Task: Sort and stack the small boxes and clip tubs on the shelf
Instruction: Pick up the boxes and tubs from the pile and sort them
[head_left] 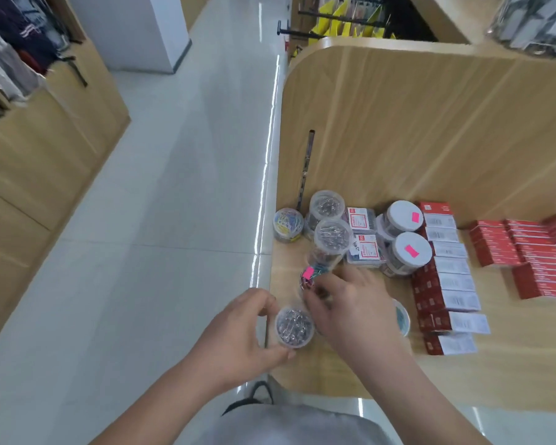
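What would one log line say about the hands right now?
left hand: holds silver clip tub | right hand: grips coloured clip tub | place: shelf front edge

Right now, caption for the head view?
At the shelf, left hand grips a clear clip tub; right hand holds a pink-tagged tub.

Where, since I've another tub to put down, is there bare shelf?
Bare shelf runs along the front edge, in front of the red-and-white box row and the red box stacks. A narrow bare gap separates those two. The left side is crowded with clip tubs.
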The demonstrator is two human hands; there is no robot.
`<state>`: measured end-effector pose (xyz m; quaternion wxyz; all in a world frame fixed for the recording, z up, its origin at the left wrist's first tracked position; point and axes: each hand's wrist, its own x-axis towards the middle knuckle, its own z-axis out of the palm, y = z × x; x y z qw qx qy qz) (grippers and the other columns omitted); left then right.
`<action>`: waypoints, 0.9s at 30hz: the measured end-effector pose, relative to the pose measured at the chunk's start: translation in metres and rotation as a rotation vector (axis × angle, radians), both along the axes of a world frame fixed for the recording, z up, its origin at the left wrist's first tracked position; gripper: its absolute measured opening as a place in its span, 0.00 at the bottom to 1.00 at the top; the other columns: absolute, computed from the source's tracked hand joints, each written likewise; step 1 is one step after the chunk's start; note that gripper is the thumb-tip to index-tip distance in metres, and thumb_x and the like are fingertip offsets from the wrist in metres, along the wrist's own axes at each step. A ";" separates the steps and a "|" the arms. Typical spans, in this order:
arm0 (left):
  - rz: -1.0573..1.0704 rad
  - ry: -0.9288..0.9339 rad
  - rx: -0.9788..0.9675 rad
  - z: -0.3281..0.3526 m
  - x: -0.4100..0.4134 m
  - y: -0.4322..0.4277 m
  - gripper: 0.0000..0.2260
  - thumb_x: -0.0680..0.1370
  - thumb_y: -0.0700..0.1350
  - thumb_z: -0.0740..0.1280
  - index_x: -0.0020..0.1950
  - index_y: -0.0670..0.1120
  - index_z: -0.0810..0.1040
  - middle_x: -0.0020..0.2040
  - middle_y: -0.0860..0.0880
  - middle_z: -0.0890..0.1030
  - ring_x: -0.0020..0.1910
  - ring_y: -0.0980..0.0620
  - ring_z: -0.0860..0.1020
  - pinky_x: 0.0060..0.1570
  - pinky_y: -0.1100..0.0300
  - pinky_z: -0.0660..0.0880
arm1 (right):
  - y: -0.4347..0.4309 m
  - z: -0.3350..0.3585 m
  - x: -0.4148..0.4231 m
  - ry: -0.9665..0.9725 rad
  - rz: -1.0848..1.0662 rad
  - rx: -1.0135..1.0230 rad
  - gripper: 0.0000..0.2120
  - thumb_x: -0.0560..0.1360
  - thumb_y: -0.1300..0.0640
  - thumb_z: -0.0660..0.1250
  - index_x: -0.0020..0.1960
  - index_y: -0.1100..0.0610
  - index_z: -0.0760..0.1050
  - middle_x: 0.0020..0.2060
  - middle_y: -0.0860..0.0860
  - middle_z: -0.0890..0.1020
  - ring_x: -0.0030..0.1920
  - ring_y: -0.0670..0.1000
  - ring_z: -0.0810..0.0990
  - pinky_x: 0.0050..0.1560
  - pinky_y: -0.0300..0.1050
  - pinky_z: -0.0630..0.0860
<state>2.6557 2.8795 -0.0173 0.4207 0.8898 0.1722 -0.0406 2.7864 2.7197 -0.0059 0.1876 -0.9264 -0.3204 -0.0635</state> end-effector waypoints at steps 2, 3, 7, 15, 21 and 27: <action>0.050 -0.014 0.001 0.000 -0.003 -0.014 0.24 0.64 0.58 0.78 0.53 0.60 0.70 0.54 0.64 0.75 0.53 0.64 0.74 0.45 0.68 0.70 | -0.001 -0.003 0.002 -0.011 0.006 -0.047 0.10 0.69 0.45 0.73 0.38 0.51 0.81 0.33 0.51 0.76 0.37 0.59 0.76 0.36 0.51 0.74; 0.079 -0.034 -0.002 -0.001 -0.003 -0.019 0.24 0.64 0.58 0.78 0.54 0.62 0.69 0.53 0.64 0.76 0.52 0.65 0.75 0.45 0.69 0.70 | 0.000 -0.002 0.002 -0.013 0.006 -0.066 0.11 0.68 0.44 0.73 0.37 0.51 0.80 0.32 0.51 0.76 0.37 0.59 0.76 0.36 0.51 0.74; 0.104 -0.100 0.026 -0.005 -0.005 -0.031 0.23 0.68 0.58 0.74 0.57 0.65 0.67 0.54 0.64 0.76 0.56 0.64 0.75 0.51 0.66 0.73 | 0.002 -0.001 0.005 -0.023 -0.004 -0.149 0.15 0.64 0.40 0.76 0.34 0.52 0.79 0.30 0.52 0.78 0.36 0.59 0.78 0.36 0.49 0.73; 0.309 -0.207 -0.015 0.000 -0.011 -0.012 0.23 0.68 0.55 0.78 0.57 0.63 0.70 0.55 0.66 0.78 0.55 0.63 0.76 0.47 0.64 0.75 | 0.004 0.002 0.004 -0.075 -0.020 -0.140 0.16 0.60 0.43 0.78 0.34 0.51 0.75 0.28 0.48 0.79 0.32 0.57 0.79 0.30 0.43 0.63; 0.442 -0.325 -0.030 0.027 0.034 0.035 0.25 0.68 0.54 0.81 0.57 0.62 0.71 0.53 0.70 0.78 0.54 0.66 0.78 0.46 0.61 0.79 | 0.019 0.010 -0.011 -0.115 0.051 -0.084 0.13 0.64 0.43 0.76 0.38 0.48 0.76 0.32 0.47 0.80 0.36 0.53 0.79 0.30 0.45 0.69; 0.309 -0.300 -0.003 0.035 0.100 0.053 0.24 0.71 0.52 0.79 0.61 0.57 0.71 0.55 0.64 0.78 0.53 0.62 0.79 0.48 0.64 0.77 | 0.042 -0.007 -0.011 -0.066 0.041 -0.177 0.12 0.66 0.44 0.75 0.39 0.49 0.75 0.34 0.46 0.79 0.39 0.53 0.80 0.26 0.44 0.64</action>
